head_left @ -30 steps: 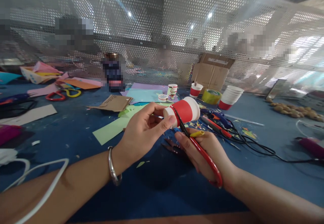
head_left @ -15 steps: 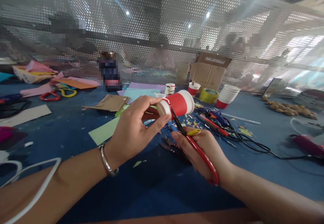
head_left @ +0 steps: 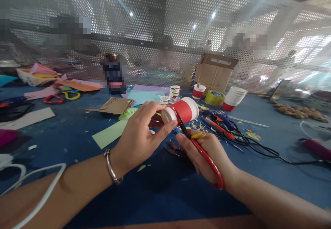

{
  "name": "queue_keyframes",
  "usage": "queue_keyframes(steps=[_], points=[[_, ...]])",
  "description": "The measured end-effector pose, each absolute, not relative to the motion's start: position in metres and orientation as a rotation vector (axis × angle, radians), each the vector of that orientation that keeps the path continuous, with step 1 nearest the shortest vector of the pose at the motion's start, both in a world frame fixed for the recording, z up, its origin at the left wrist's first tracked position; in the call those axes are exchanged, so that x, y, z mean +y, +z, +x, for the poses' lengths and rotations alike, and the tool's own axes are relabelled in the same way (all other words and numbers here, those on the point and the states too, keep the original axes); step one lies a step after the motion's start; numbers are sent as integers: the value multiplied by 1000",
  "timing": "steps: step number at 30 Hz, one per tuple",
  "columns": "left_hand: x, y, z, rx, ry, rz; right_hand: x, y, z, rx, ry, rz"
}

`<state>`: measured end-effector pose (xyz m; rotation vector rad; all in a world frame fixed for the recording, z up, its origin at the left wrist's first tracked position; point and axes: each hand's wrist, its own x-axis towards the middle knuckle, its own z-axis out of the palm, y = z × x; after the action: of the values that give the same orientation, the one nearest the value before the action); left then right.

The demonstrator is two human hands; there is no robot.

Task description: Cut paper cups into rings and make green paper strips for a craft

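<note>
In the head view, a paper cup (head_left: 184, 111) with a red band lies tilted on its side in the air, its wide rim to the right. My left hand (head_left: 144, 132) grips it near the base, thumb below and fingers above and behind. My right hand (head_left: 207, 153) is closed round red-handled scissors (head_left: 207, 160), whose dark blade meets the edge of the red band. A yellow-tipped thing (head_left: 198, 135), perhaps part of the handle, pokes out between the fingers of that hand. Below the cup, pliers (head_left: 173, 149) lie on the blue table, partly hidden by my right hand.
Stacked paper cups (head_left: 234, 98), yellow tape (head_left: 214, 98), another red cup (head_left: 199, 91) and cardboard (head_left: 216, 73) stand at the back. Black cables (head_left: 261, 148) and a glue gun (head_left: 224, 121) lie right. Coloured paper and scissors (head_left: 53, 99) lie left. Paper scraps are scattered mid-table.
The cup has turned slightly and sits a little lower in the view. Both hands keep their grip, and the scissors stay against the red band. The whole view has shifted slightly.
</note>
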<state>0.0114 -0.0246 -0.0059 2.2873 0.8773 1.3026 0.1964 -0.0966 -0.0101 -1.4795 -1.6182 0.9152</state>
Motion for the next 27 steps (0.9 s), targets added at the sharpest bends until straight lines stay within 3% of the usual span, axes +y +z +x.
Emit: queue_keyframes(steps=[27], points=[[-25,-4,13,846,1317,2490,-95,-13,196,-1604,961,-1417]])
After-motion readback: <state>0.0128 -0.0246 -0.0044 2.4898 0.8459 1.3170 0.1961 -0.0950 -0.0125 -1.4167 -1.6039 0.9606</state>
